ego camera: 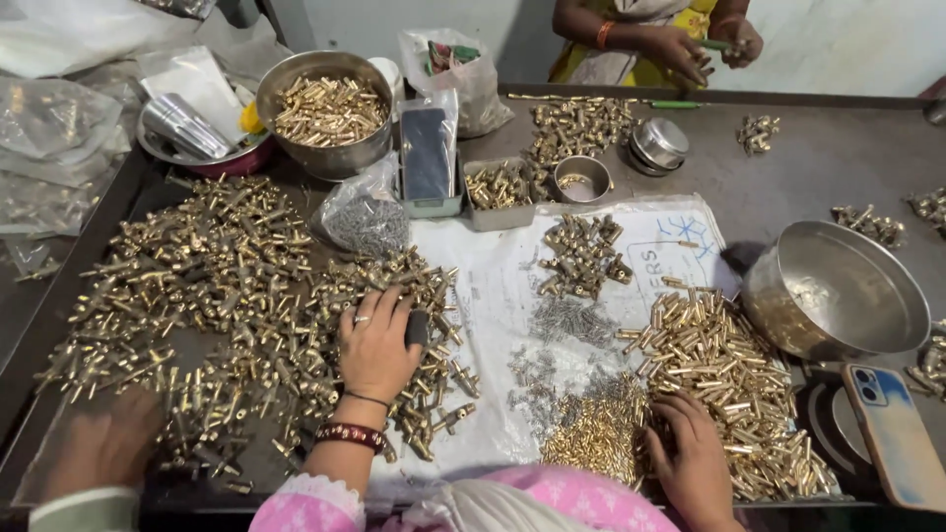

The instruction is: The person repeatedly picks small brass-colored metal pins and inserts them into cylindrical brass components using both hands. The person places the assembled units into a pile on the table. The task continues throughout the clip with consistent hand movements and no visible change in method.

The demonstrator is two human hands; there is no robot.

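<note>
My left hand (pixel 375 345) lies palm down on the big heap of brass fittings (pixel 227 305) that covers the left half of the table (pixel 808 163). The fingers are spread a little and curled over the pieces, and a small dark block (pixel 417 327) shows just under my fingertips — whether I actually grip it or only rest on it, I cannot tell. A ring sits on one finger, and beaded bangles (pixel 351 433) circle my wrist.

My right hand (pixel 695 458) is down at the near edge, fingers bent and pressed into the pile of small brass pins (pixel 596 433), with the heap of brass tubes (pixel 729 379) touching it on the far side. The fingertips are buried in the metal, so I cannot tell if they have closed on anything.

Both piles on the right lie on a white printed sheet (pixel 503 286). Grey screws (pixel 572 320) are scattered on it between my hands, and a smaller clump of fittings (pixel 583 254) sits further up.

To my right stands an empty steel bowl (pixel 838 291), tilted — a phone (pixel 895 429) lies near it. At the far left a steel bowl of brass parts (pixel 327 108) stands beside a plastic bag of screws (pixel 367 219). Across the table, another person's hands (pixel 705 44) hold a green tool.
</note>
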